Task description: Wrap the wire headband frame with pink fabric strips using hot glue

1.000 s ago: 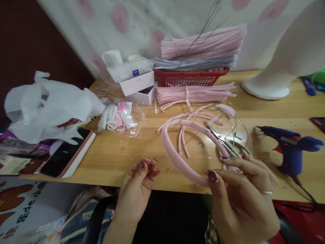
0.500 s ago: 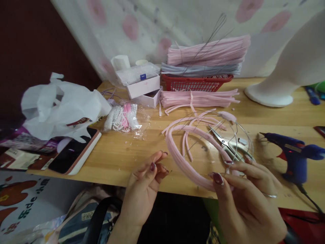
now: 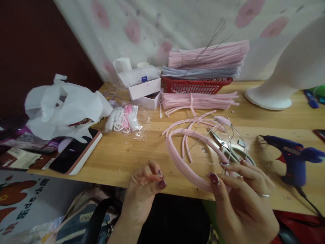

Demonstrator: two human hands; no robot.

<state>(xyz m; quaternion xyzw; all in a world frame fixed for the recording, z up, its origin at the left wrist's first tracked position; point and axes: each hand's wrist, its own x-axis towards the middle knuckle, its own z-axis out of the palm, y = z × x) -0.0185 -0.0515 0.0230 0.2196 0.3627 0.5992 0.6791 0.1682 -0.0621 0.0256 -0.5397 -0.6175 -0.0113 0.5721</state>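
My right hand (image 3: pixel 243 200) grips the ends of a pink fuzzy headband (image 3: pixel 181 166) between thumb and fingers. Its loop, made of bundled pipe cleaners, reaches left over the table edge. Thin bent wires with a pink padded piece (image 3: pixel 222 120) rise just beyond those fingers; whether my hand holds them too, I cannot tell. My left hand (image 3: pixel 142 193) is left of the loop and apart from it, thumb and fingertips pinched together; anything between them is too small to make out. Scissors (image 3: pixel 223 145) lie behind the headband, partly covered, among loose pink pipe cleaners (image 3: pixel 186 147).
A blue glue gun (image 3: pixel 291 152) with a cord stands at the right, near a white mannequin stand (image 3: pixel 269 96). Pipe-cleaner bundles (image 3: pixel 198 101) and a red basket (image 3: pixel 195 87) are at the back. Bagged beads (image 3: pixel 124 118), a phone (image 3: pixel 73 152) and white boxes (image 3: pixel 144 88) occupy the left.
My left hand's fingers have drawn together into a pinch and shifted slightly down. My right hand, with the headband, has moved a little left.
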